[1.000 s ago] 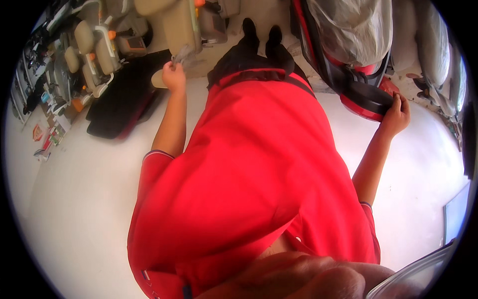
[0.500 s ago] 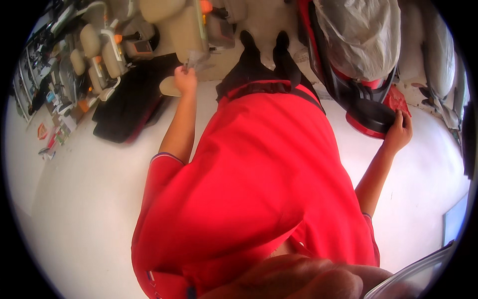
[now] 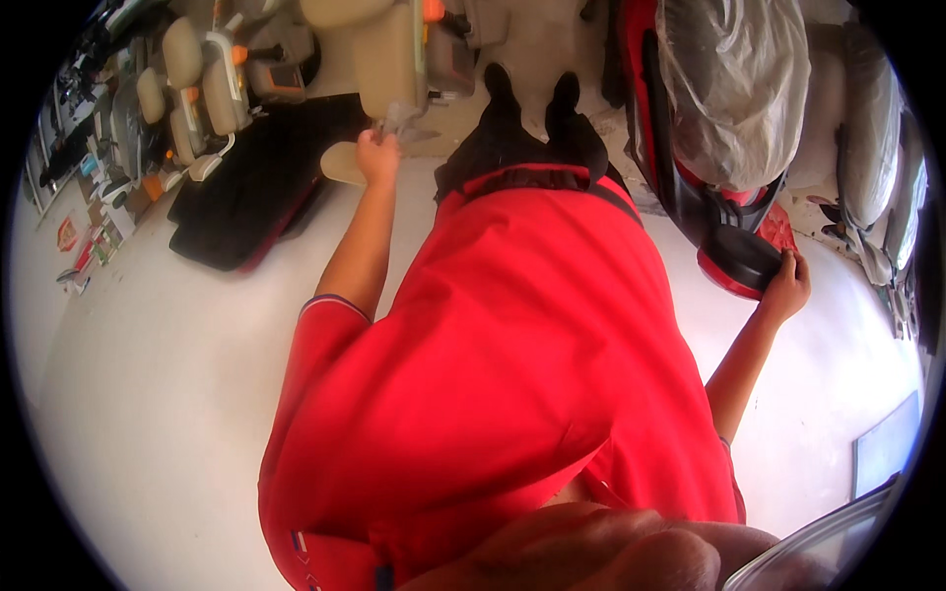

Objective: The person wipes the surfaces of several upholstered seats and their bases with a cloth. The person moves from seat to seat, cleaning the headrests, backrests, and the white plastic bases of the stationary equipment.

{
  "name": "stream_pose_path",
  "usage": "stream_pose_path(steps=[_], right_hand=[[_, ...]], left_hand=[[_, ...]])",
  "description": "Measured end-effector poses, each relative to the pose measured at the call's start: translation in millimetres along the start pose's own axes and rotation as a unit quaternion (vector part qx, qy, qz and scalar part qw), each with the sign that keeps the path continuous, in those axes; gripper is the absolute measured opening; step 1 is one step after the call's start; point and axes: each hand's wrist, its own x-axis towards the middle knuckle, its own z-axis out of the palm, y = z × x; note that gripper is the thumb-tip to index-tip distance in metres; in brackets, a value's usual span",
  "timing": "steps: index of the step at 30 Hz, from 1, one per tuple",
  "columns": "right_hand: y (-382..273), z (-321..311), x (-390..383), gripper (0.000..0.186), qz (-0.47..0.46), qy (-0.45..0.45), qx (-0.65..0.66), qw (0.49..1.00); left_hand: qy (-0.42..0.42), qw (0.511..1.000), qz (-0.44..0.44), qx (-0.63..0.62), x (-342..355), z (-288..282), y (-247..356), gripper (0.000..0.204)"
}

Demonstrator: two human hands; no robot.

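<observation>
My left hand (image 3: 378,158) is closed on a small crumpled piece of clear plastic (image 3: 400,120), held out beside a beige scooter seat. On the other side, my right hand (image 3: 787,287) has its fingers curled at the edge of a round black backrest pad (image 3: 746,258) with a red shell. That pad sits behind the plastic-wrapped seat (image 3: 734,89) of a red and black scooter (image 3: 658,148). Just past my right fingers is a crinkled red piece (image 3: 777,229); I cannot tell whether the hand holds it.
Beige scooters (image 3: 202,74) with seats and orange parts stand in a row at the far left. A black, red-edged panel (image 3: 258,182) lies left of my left forearm. More wrapped seats (image 3: 871,128) are at the far right. Pale floor (image 3: 168,394) lies around me.
The view has shifted slightly, so the scooters sit a little lower and further right. Both hands keep nearly the same places, the left still with the clear plastic.
</observation>
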Motion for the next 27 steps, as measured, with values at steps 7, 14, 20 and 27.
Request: stream_pose_path(steps=[7, 14, 20, 27], right_hand=[[1.1, 0.6, 0.2, 0.021, -0.006, 0.007, 0.005, 1.000], [-0.3, 2.6, -0.8, 0.020, -0.017, 0.015, 0.043, 0.999], [13.0, 6.2, 3.9, 0.020, -0.022, 0.013, 0.066, 0.997], [11.7, 4.6, 7.5, 0.021, -0.045, 0.011, 0.039, 0.998]], left_hand=[[-0.011, 0.998, -0.024, -0.056, -1.6, -9.5, 3.7, 0.022], [-0.012, 0.999, 0.004, -0.048, -7.2, 0.1, -8.7, 0.020], [-0.026, 0.998, -0.020, -0.060, -30.6, 3.7, -9.7, 0.019], [0.035, 0.987, -0.081, -0.134, -51.0, -5.8, -20.2, 0.019]])
